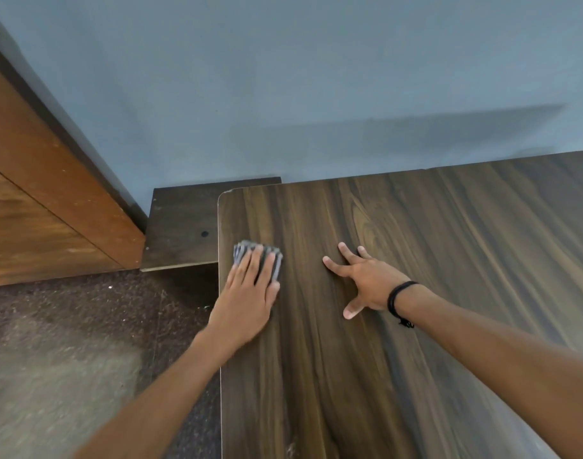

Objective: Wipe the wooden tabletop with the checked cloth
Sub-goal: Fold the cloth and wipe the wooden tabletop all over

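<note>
Your left hand (pixel 247 293) flat, fingers straight, pressing the folded checked cloth (pixel 243 248) onto the streaky dark wood-grain tabletop (pixel 432 246) – your right hand (pixel 366 283) at three o'clock of it, fingers splayed, palm down.

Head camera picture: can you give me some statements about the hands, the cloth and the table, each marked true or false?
1. The left hand presses the cloth flat on the table. True.
2. The cloth lies in the middle of the table. False: it lies near the left edge, close to the far corner.
3. The right hand holds a second cloth. False: it rests bare on the table, fingers spread.
4. A black band sits on the right wrist. True.
</note>
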A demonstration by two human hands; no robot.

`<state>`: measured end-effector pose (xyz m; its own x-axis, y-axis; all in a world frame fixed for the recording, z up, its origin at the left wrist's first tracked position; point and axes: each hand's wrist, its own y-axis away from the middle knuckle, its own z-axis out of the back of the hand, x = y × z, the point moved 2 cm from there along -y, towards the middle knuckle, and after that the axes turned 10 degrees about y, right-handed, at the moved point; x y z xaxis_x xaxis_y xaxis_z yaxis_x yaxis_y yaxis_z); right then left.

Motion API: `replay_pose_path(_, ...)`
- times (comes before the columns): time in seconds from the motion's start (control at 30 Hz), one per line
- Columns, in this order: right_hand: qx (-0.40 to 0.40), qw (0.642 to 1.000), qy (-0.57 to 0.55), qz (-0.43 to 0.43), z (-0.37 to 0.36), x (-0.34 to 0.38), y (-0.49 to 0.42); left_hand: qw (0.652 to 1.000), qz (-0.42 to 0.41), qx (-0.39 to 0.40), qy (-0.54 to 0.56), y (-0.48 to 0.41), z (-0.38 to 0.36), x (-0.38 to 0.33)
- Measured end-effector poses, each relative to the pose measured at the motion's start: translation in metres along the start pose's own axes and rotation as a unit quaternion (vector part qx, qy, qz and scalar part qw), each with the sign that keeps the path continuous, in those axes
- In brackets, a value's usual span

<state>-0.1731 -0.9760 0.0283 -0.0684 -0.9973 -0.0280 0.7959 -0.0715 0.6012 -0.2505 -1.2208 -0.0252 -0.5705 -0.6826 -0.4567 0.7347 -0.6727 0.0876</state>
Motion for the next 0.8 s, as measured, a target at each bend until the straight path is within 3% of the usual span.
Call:
replay_pose_path(0.1,0.002,1.0,0.018,0.0,0.002,0.004,0.0,0.998,-0.035,0.023,-0.05,0.054,-0.01,-0.006)
replay_pose_path(0.17,0.006,1.0,0.029,-0.004,0.004,0.004,0.0,0.997,-0.043,0.015,-0.057,0.043,-0.005,-0.002)
replay_pose_path(0.43,0.012,0.997,0.072,-0.014,0.005,0.011,0.004,0.996,0.083,-0.014,-0.043,-0.083,0.024,0.04)
replay_pose_path(0.6,0.011,0.997,0.069,-0.016,0.007,0.01,0.005,0.996,0.07,-0.05,-0.015,0.01,-0.005,0.0)
replay_pose_path(0.73,0.014,0.998,0.065,-0.013,0.006,0.011,0.005,0.998,0.004,-0.021,-0.053,0.111,-0.031,-0.038)
replay_pose_path(0.8,0.015,0.998,0.066,-0.014,0.007,0.01,0.003,0.998,0.003,-0.016,-0.053,0.118,-0.03,-0.037)
